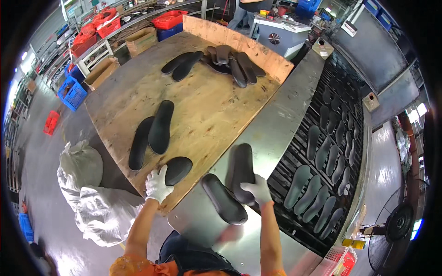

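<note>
White gloves cover both my hands. My left hand [158, 185] grips the near end of a black shoe insole [178, 170] at the wooden board's near edge, hiding that end. Over the metal plate, my right hand [258, 189] has its thumb across another black insole [242, 168] and its fingers at the right edge. Partly beside and below that one lies a third insole [224, 198], flat on the metal. Two overlapping insoles, one in front [161, 127] and one behind [140, 143], rest on the board beyond my left hand.
More insoles [183, 66] and a dark pile [237, 66] lie at the board's far end, by a raised wooden edge [239, 43]. A slatted conveyor [290, 161] on the right carries rows of insoles. White sacks [103, 207] stand left; a fan [398, 223] stands right.
</note>
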`<act>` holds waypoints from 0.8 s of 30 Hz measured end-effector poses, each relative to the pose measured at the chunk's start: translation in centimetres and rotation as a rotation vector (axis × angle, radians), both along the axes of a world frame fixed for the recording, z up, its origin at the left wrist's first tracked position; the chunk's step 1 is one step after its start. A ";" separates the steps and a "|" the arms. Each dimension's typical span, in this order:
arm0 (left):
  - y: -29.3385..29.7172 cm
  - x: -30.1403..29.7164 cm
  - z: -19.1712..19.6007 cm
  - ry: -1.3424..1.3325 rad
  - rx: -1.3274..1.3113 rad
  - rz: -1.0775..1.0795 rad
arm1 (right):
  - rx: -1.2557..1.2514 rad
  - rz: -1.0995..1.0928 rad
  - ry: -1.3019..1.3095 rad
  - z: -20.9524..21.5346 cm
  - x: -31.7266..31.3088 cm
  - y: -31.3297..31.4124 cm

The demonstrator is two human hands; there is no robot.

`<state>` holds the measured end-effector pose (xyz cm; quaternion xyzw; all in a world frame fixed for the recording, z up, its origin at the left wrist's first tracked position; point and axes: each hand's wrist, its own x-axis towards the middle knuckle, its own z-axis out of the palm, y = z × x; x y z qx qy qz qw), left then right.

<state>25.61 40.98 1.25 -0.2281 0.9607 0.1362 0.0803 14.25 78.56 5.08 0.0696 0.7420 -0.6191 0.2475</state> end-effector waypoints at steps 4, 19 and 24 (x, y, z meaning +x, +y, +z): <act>-1.0 1.0 -0.5 0.049 0.006 -0.041 | 0.110 0.292 -0.147 -1.8 4.7 1.5; 1.8 1.5 0.5 -0.080 0.151 -0.053 | 0.411 -0.004 -0.065 -3.2 15.1 -6.2; 1.5 1.9 0.2 -0.069 0.269 0.057 | 0.529 -0.082 0.087 -0.4 14.1 -10.0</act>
